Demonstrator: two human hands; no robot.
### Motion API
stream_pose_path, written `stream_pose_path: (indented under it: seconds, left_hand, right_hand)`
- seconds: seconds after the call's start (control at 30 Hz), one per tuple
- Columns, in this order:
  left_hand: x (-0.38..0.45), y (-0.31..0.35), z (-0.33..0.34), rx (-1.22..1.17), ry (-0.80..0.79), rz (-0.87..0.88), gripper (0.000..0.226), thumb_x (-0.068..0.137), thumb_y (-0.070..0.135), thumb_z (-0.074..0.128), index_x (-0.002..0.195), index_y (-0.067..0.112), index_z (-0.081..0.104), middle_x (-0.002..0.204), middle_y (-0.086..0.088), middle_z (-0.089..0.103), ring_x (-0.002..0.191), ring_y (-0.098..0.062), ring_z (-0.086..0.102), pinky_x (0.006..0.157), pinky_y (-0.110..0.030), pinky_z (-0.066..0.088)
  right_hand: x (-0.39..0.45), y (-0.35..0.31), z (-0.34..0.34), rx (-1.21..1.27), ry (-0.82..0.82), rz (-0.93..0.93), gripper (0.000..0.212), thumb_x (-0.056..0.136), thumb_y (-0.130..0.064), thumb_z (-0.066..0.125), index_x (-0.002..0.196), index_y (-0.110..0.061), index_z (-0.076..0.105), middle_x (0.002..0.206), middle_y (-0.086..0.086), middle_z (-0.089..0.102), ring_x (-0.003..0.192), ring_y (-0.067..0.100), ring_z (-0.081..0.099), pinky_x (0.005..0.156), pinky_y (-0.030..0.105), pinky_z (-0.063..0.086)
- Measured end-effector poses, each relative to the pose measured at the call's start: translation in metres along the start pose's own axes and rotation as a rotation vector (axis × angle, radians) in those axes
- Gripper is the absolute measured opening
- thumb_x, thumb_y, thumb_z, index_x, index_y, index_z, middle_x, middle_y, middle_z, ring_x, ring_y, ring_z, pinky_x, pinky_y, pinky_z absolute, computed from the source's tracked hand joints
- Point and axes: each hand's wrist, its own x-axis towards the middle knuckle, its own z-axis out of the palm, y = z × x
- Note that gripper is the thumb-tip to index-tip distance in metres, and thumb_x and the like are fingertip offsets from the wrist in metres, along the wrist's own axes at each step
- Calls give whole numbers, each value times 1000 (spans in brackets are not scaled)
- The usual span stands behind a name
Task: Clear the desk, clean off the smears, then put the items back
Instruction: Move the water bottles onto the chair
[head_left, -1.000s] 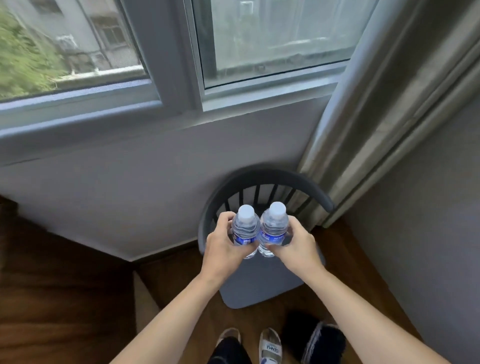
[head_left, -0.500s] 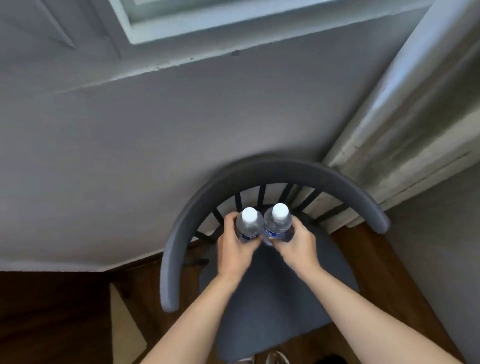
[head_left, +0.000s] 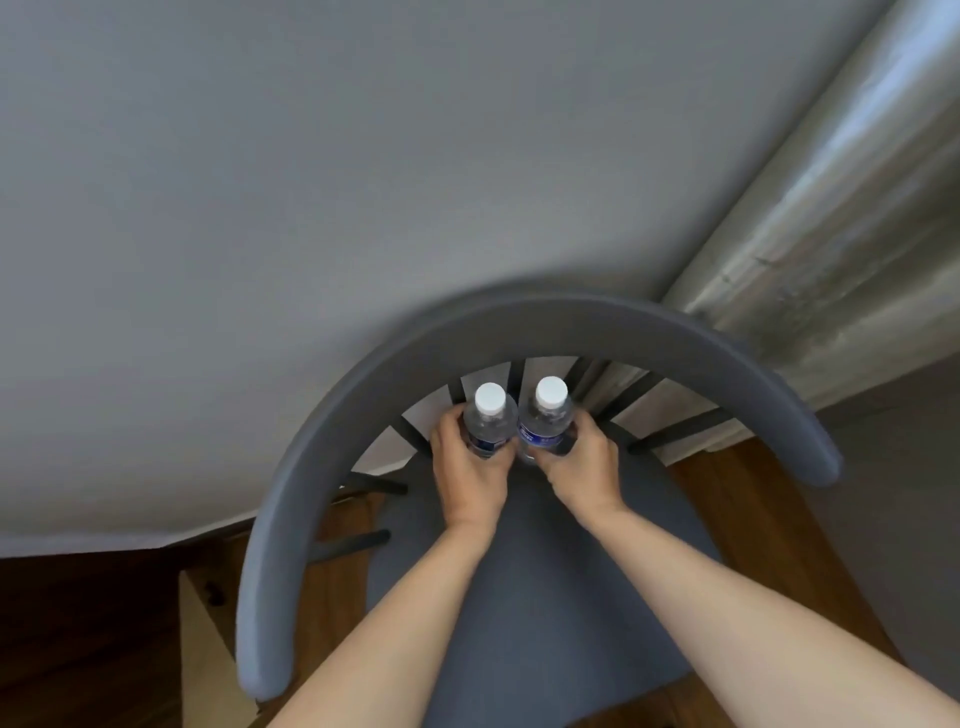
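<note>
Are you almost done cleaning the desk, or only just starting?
Only near the start, it looks like. Done: two bottles are off the desk, which is out of view. In hand: the left hand grips the left bottle and the right hand grips the right bottle, low over the back of the grey chair seat. Left: letting go, wiping smears, returning everything. No cloth shows.

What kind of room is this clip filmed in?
Probably a room in a home, in a corner by a wall. A grey chair with a curved backrest stands on a wooden floor, beside a pale curtain.
</note>
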Motion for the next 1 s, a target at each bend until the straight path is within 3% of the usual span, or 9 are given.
stream_pose_path:
  seconds: [0.07, 0.17, 0.23, 0.4, 0.53, 0.63, 0.7, 0.83, 1.0]
  left_hand:
    - [2, -2, 2, -2, 19, -15, 83, 64, 16, 99, 111, 56, 43, 123, 4, 60, 113, -16, 65, 99, -45, 57]
    - [4, -5, 8, -41, 49, -90, 76, 65, 17, 100, 115, 30, 44, 119, -4, 65, 107, -18, 68, 97, -45, 58]
    - [5, -6, 12, -45, 80, -108, 73, 65, 19, 100, 111, 22, 44, 114, -6, 64, 103, -22, 68, 94, -47, 58]
    - [2, -11, 18, -6, 114, -66, 70, 67, 21, 100, 109, 17, 44, 114, -9, 57, 102, -27, 62, 94, -47, 55]
    - [3, -14, 16, 12, 76, -64, 68, 69, 16, 98, 112, 10, 47, 116, -10, 55, 104, -29, 62, 95, -46, 54]
    - [1, -14, 8, 29, -4, -86, 68, 72, 14, 95, 120, 6, 48, 123, -10, 55, 112, -26, 61, 99, -32, 51]
    - [-3, -14, 1, 39, -41, -92, 70, 74, 16, 94, 124, 5, 48, 126, -9, 55, 116, -25, 58, 100, -26, 46]
    - [-27, -14, -17, 44, -86, -99, 73, 78, 21, 92, 133, 8, 45, 132, -5, 53, 121, -22, 55, 107, -39, 49]
    - [-78, -11, -35, 25, -173, -90, 69, 82, 22, 89, 134, 15, 44, 130, 0, 52, 118, -16, 55, 103, -42, 53]
  right_hand:
    - [5, 1, 2, -5, 2, -9, 62, 71, -26, 92, 126, -16, 65, 118, 4, 74, 112, 22, 68, 84, 21, 46]
    - [8, -3, 4, 21, 16, -12, 63, 71, -22, 93, 123, -11, 59, 118, 5, 74, 106, 14, 67, 79, 14, 41]
    - [8, -4, 8, 38, 42, -21, 62, 72, -21, 93, 119, -9, 56, 114, 6, 74, 98, 11, 63, 74, 10, 38]
    - [7, 2, 16, 45, 61, -49, 52, 75, -18, 91, 109, -10, 53, 101, -1, 68, 92, 12, 62, 72, 9, 38]
    - [6, 7, 20, 16, 80, -81, 52, 74, -17, 91, 108, -13, 52, 102, -4, 65, 97, 16, 62, 77, 19, 42]
    - [4, 12, 22, -33, 112, -102, 55, 72, -17, 90, 112, -16, 54, 111, 4, 64, 108, 26, 61, 87, 36, 50]
    - [0, 11, 22, -24, 102, -85, 61, 72, -16, 90, 122, -16, 54, 118, 5, 63, 112, 25, 61, 93, 38, 51]
    - [-23, 13, 12, -16, 72, -57, 68, 80, -16, 83, 138, -15, 48, 130, 5, 57, 120, 21, 56, 101, 42, 50]
    - [-72, 24, -20, -97, 24, -113, 53, 89, -18, 76, 135, -18, 49, 130, 1, 57, 119, 19, 55, 101, 42, 49]
